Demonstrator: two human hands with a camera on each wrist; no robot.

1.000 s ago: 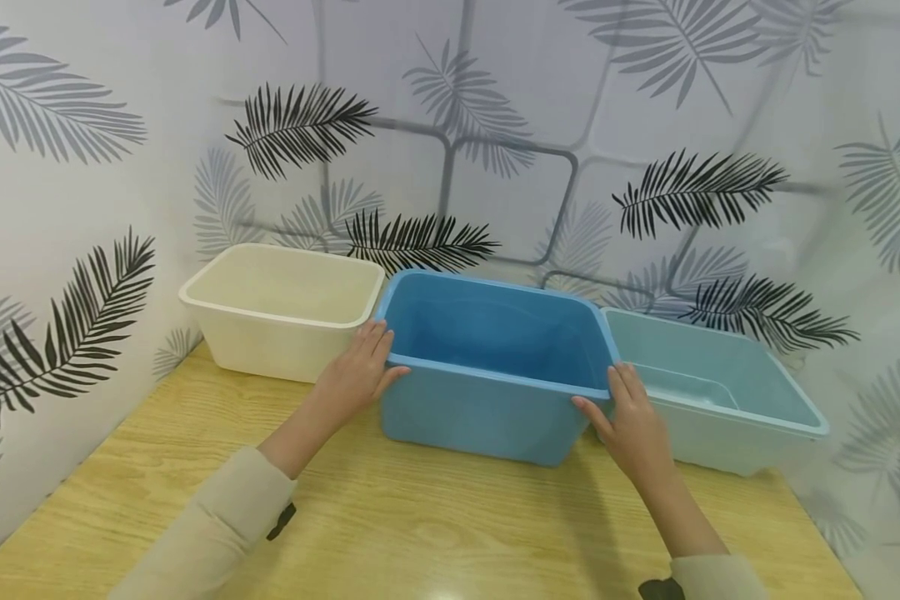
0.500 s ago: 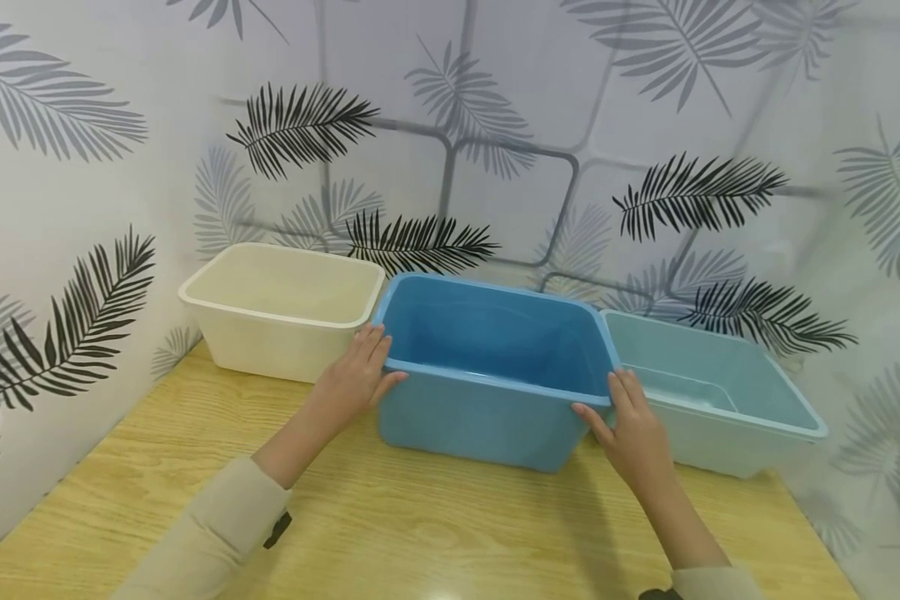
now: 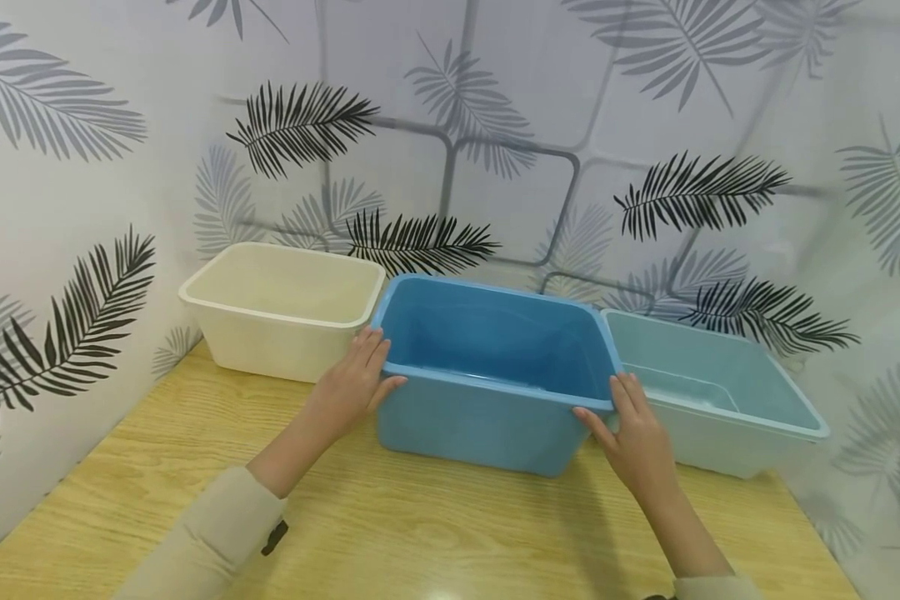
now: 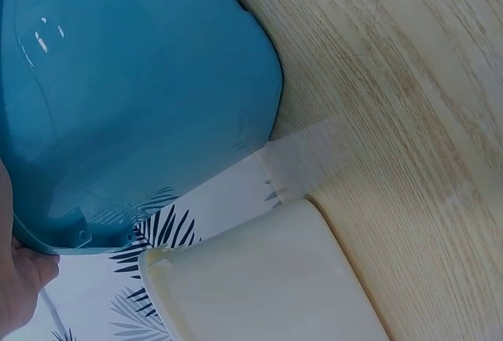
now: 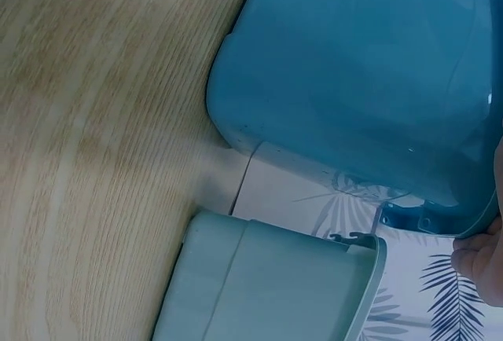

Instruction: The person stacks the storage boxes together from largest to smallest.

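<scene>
A blue plastic storage bin (image 3: pixel 480 425) stands on the wooden table between two paler bins. My left hand (image 3: pixel 348 383) grips its rim at the near left corner, thumb lying along the front wall. At the near right corner my right hand (image 3: pixel 637 442) holds the rim the same way. In the left wrist view the fingers (image 4: pixel 31 278) curl under the bin's lip; the right wrist view shows fingers (image 5: pixel 478 262) tucked under it too. The head view looks into the blue bin and shows nothing inside.
A cream bin (image 3: pixel 270 342) sits close on the left, a pale green bin (image 3: pixel 727 442) close on the right. Behind them rises a wall with leaf-patterned covering (image 3: pixel 510 200). Bare wooden table (image 3: pixel 435 533) extends toward me.
The blue bin has slid slightly toward me, both hands moving with it at its corners. The cream and green bins have stayed in place.
</scene>
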